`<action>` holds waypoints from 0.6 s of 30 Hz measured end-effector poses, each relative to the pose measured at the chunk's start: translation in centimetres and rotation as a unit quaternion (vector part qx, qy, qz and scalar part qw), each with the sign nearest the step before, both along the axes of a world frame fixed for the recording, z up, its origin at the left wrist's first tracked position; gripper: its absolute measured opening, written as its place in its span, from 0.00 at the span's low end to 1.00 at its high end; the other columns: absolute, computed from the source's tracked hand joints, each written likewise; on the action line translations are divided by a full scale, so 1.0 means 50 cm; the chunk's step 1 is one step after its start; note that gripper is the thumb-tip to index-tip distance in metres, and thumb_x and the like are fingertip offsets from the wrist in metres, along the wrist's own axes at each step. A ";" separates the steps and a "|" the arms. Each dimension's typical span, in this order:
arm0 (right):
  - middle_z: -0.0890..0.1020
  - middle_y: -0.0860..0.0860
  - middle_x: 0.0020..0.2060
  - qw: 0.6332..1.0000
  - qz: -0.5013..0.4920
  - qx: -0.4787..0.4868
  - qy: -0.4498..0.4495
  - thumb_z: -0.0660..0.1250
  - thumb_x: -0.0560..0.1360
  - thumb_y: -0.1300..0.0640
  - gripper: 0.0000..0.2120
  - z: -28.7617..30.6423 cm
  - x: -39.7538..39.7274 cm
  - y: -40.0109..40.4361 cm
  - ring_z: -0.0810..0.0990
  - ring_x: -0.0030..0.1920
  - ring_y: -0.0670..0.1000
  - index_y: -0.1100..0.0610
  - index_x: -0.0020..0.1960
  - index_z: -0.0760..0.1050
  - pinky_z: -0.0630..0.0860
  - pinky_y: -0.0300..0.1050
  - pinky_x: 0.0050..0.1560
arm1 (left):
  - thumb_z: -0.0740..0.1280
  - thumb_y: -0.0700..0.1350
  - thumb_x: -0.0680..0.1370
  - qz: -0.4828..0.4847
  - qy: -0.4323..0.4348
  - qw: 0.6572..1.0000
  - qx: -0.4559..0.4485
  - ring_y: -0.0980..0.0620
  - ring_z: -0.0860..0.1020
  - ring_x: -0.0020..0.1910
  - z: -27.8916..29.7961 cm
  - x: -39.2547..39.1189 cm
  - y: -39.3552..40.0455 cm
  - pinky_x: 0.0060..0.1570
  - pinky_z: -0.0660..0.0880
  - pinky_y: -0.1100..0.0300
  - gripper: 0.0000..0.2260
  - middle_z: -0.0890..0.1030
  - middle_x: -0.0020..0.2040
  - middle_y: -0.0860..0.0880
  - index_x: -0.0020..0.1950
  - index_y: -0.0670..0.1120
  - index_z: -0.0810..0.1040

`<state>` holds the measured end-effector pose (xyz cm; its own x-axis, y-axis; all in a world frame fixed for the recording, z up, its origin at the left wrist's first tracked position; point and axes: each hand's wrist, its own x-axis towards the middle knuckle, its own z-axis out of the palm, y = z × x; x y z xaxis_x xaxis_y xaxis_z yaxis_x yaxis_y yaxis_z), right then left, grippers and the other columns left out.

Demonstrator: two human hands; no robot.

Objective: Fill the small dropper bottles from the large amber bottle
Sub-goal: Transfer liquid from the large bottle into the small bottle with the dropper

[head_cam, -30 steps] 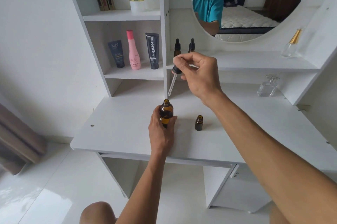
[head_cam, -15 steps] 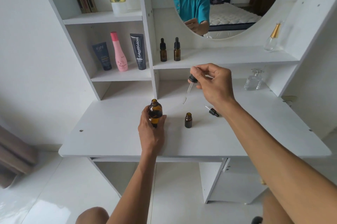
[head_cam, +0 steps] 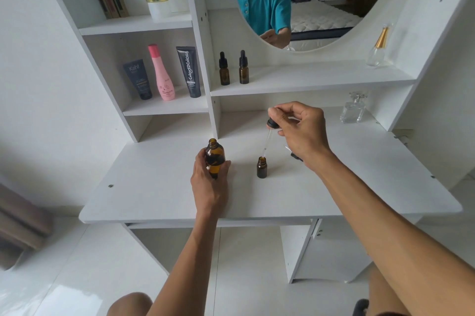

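The large amber bottle stands uncapped on the white desk, and my left hand grips its lower body. My right hand pinches the black bulb of a glass dropper, whose tip hangs just above the open mouth of a small amber bottle standing to the right of the large one. A small dropper cap lies on the desk behind my right wrist, partly hidden. Two capped dropper bottles stand on the shelf.
Three cosmetic tubes and bottles stand in the left shelf compartment. A clear perfume bottle sits at the back right of the desk and another on the shelf above. A round mirror hangs behind.
My right hand has carried the dropper from above the large bottle rightwards and down to the small bottle's mouth. My left hand has stayed on the large bottle.
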<state>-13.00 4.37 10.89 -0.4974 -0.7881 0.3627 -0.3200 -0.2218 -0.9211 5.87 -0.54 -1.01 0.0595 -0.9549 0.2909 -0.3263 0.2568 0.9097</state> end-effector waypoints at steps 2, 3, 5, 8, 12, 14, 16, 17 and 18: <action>0.86 0.47 0.38 1.000 -0.001 0.002 0.005 0.74 0.74 0.51 0.04 -0.002 0.001 -0.001 0.86 0.43 0.48 0.52 0.44 0.83 0.83 0.55 0.50 | 0.72 0.47 0.77 0.001 0.000 1.000 0.002 0.55 0.77 0.53 0.000 -0.001 0.000 0.52 0.72 0.62 0.21 0.79 0.58 0.55 0.68 0.53 0.71; 0.86 0.47 0.38 1.000 0.000 0.003 0.007 0.74 0.74 0.51 0.04 -0.004 0.002 -0.002 0.86 0.43 0.48 0.51 0.43 0.83 0.83 0.55 0.50 | 0.72 0.47 0.77 0.002 0.001 1.000 0.003 0.56 0.77 0.53 0.001 0.000 0.001 0.52 0.72 0.62 0.21 0.79 0.58 0.55 0.68 0.53 0.71; 0.86 0.47 0.38 1.000 0.001 0.003 0.011 0.74 0.74 0.52 0.03 -0.006 0.002 -0.003 0.86 0.44 0.48 0.49 0.42 0.82 0.83 0.55 0.50 | 0.72 0.48 0.77 0.004 0.002 1.000 0.004 0.56 0.77 0.53 0.001 0.000 0.000 0.52 0.72 0.62 0.21 0.79 0.58 0.55 0.68 0.53 0.70; 0.86 0.47 0.37 1.000 0.003 0.006 0.016 0.74 0.74 0.52 0.04 -0.010 0.003 -0.006 0.86 0.44 0.49 0.48 0.41 0.82 0.83 0.56 0.50 | 0.72 0.48 0.77 0.005 0.001 1.000 0.001 0.55 0.78 0.54 -0.002 0.000 -0.001 0.54 0.75 0.59 0.21 0.80 0.58 0.54 0.68 0.54 0.70; 0.85 0.45 0.36 1.000 0.003 0.015 0.022 0.74 0.74 0.52 0.04 -0.013 0.005 -0.008 0.86 0.43 0.48 0.48 0.41 0.82 0.82 0.56 0.49 | 0.72 0.48 0.77 0.006 0.002 1.000 0.005 0.55 0.78 0.53 0.000 -0.001 0.000 0.53 0.74 0.60 0.21 0.80 0.58 0.54 0.68 0.54 0.70; 0.85 0.45 0.36 0.999 0.004 0.017 0.028 0.74 0.74 0.52 0.04 -0.014 0.006 -0.008 0.86 0.43 0.48 0.49 0.41 0.83 0.82 0.56 0.49 | 0.72 0.47 0.77 0.006 0.002 1.000 0.003 0.56 0.77 0.52 0.000 -0.001 0.000 0.53 0.74 0.61 0.21 0.80 0.57 0.54 0.68 0.54 0.70; 0.85 0.45 0.36 0.999 0.005 0.019 0.032 0.74 0.74 0.52 0.04 -0.014 0.006 -0.009 0.85 0.43 0.48 0.48 0.40 0.82 0.82 0.56 0.49 | 0.72 0.48 0.77 0.005 0.001 1.000 -0.002 0.55 0.78 0.53 -0.001 0.000 -0.001 0.53 0.74 0.61 0.21 0.80 0.58 0.54 0.68 0.54 0.71; 0.85 0.45 0.36 0.999 0.005 0.020 0.034 0.74 0.74 0.51 0.05 -0.014 0.006 -0.010 0.85 0.43 0.48 0.48 0.40 0.82 0.82 0.56 0.49 | 0.72 0.48 0.77 0.004 0.000 1.000 -0.002 0.54 0.79 0.53 -0.002 0.000 -0.001 0.53 0.74 0.61 0.21 0.80 0.58 0.53 0.68 0.54 0.70; 0.85 0.45 0.36 0.999 0.005 0.021 0.036 0.74 0.74 0.51 0.05 -0.013 0.006 -0.011 0.85 0.43 0.48 0.48 0.40 0.82 0.82 0.56 0.49 | 0.72 0.48 0.77 0.004 0.000 1.000 -0.001 0.53 0.79 0.53 -0.003 0.000 -0.002 0.52 0.74 0.61 0.21 0.80 0.58 0.53 0.67 0.55 0.70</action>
